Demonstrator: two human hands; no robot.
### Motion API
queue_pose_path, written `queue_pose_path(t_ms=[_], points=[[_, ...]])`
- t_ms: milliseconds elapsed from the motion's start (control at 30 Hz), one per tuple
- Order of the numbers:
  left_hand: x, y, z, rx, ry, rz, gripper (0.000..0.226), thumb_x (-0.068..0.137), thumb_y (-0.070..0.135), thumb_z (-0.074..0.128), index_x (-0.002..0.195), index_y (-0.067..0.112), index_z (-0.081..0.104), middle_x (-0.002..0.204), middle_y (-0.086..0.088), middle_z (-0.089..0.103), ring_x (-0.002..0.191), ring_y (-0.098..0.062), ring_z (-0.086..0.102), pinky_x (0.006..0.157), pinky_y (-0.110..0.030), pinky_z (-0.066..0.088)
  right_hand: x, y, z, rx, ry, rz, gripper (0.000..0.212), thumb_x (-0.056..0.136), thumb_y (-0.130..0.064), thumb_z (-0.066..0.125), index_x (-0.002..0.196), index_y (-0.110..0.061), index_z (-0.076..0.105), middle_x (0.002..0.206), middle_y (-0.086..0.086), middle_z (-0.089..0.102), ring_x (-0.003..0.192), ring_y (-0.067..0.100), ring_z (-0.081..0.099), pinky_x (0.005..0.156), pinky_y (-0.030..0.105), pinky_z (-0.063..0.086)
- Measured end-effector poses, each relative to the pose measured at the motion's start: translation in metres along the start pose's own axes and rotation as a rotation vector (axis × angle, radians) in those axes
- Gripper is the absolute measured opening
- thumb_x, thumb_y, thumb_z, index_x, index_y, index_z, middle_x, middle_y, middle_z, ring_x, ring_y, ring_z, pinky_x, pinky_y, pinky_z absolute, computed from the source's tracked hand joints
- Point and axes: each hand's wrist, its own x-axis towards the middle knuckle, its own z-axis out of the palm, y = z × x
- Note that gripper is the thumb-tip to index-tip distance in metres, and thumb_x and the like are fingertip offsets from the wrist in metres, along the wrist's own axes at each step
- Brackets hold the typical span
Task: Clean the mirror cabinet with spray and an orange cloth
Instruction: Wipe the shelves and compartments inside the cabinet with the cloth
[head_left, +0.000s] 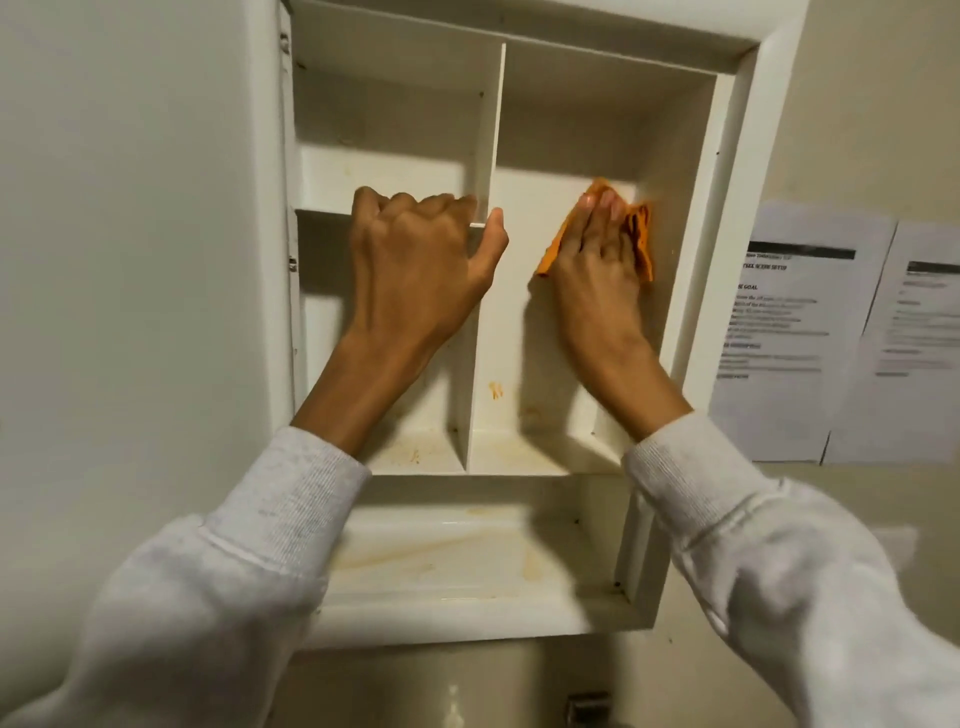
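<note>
Orange cloth lies under your flat right hand to wipe; your left hand grips the divider to steady you

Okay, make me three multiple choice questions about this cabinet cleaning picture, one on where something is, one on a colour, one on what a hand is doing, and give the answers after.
1. Where is the crumpled orange cloth?
A. On the bottom shelf
B. Against the back wall of the right compartment
C. On the left shelf

2. What colour are the person's knit sleeves?
A. Light grey
B. Navy
C. Red

3. What is the left hand doing?
A. Hanging free
B. Holding a spray bottle
C. Gripping the white vertical divider of the open white cabinet

Answers:
1 B: the right hand presses the cloth flat there, right of the divider.
2 A: both cuffs look pale grey.
3 C: its fingers and thumb curl around the divider's front edge at shelf height.
</note>
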Motion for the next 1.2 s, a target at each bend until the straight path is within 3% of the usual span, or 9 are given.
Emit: queue_pose_path(t_ms=[100,267,367,567,667,767,867,1067,1200], points=[[-0.001,0.001,0.002,-0.004,-0.003,0.000,0.053,0.102,0.049,0.032,0.111,0.020,0.076,0.100,-0.004,0.077,0.090,-0.026,0.069,0.096,-0.037,0.035,-0.045,-0.019,0.021,0.097,-0.129,0.127,0.071,0.097,-0.013,0.038,0.148,0.019,0.002,0.156,0.040,0.006,0.148,0.048,0.012,0.121,0.047,0.015],[-0.002,0.004,0.002,-0.042,0.031,-0.036,0.051,0.101,0.047,0.034,0.107,0.021,0.077,0.100,-0.002,0.078,0.089,-0.024,0.069,0.094,-0.039,0.036,-0.097,-0.018,0.029,0.326,-0.377,0.135,0.031,0.092,-0.014,0.048,0.110,0.003,0.065,0.123,0.029,0.058,0.118,0.042,0.051,0.095,0.042,0.047],[0.000,0.010,0.000,-0.010,0.005,-0.069,0.053,0.101,0.045,0.031,0.104,0.021,0.078,0.097,-0.003,0.078,0.087,-0.025,0.068,0.094,-0.039,0.034,-0.087,-0.014,0.022,0.449,-0.414,0.159,0.021,0.092,-0.019,0.049,0.074,-0.009,0.047,0.089,0.012,0.057,0.079,0.030,0.048,0.062,0.033,0.037],[0.001,0.009,-0.004,-0.029,-0.038,-0.060,0.052,0.101,0.043,0.033,0.103,0.017,0.078,0.095,-0.006,0.078,0.087,-0.029,0.069,0.095,-0.041,0.035,-0.100,-0.031,0.013,0.560,-0.529,-0.016,0.030,0.083,-0.015,0.053,0.057,-0.010,0.038,0.063,0.003,0.042,0.056,0.023,0.039,0.052,0.031,0.025],[0.001,0.007,-0.009,-0.030,-0.078,-0.035,0.051,0.101,0.044,0.035,0.106,0.017,0.077,0.098,-0.007,0.077,0.090,-0.029,0.070,0.097,-0.042,0.036,-0.082,-0.001,0.004,0.812,-0.698,-0.002,0.023,0.086,-0.012,0.059,0.070,0.004,0.064,0.070,0.006,0.064,0.067,0.027,0.056,0.066,0.033,0.045],[0.003,0.007,-0.011,-0.014,-0.101,-0.040,0.050,0.101,0.044,0.034,0.109,0.018,0.076,0.099,-0.008,0.077,0.092,-0.029,0.069,0.097,-0.042,0.036,-0.067,0.025,-0.004,1.016,-0.424,0.061,0.039,0.085,0.002,0.044,0.102,-0.009,0.077,0.103,0.012,0.076,0.100,0.028,0.070,0.088,0.036,0.056],[0.002,0.010,-0.012,-0.007,-0.120,-0.048,0.052,0.101,0.044,0.033,0.111,0.018,0.076,0.101,-0.009,0.077,0.095,-0.028,0.068,0.098,-0.041,0.034,-0.057,0.023,-0.005,0.859,-0.030,-0.204,0.053,0.083,0.005,0.039,0.128,-0.008,0.063,0.127,0.006,0.067,0.121,0.020,0.058,0.098,0.014,0.042],[0.003,0.006,-0.013,0.000,-0.134,-0.040,0.054,0.102,0.047,0.031,0.115,0.018,0.074,0.104,-0.009,0.076,0.096,-0.028,0.068,0.101,-0.043,0.034,-0.077,0.007,0.045,0.485,-0.296,-0.526,0.068,0.084,0.003,0.050,0.150,-0.008,0.039,0.161,0.012,0.029,0.151,0.028,0.019,0.125,0.044,0.008],[0.005,0.013,-0.013,0.028,-0.169,-0.057,0.058,0.103,0.048,0.026,0.112,0.018,0.075,0.101,-0.008,0.076,0.094,-0.027,0.067,0.102,-0.042,0.033,-0.098,0.005,0.047,0.574,-0.352,-0.502,0.021,0.093,-0.016,0.041,0.074,-0.018,0.050,0.078,-0.004,0.055,0.075,0.021,0.048,0.076,0.036,0.042]])
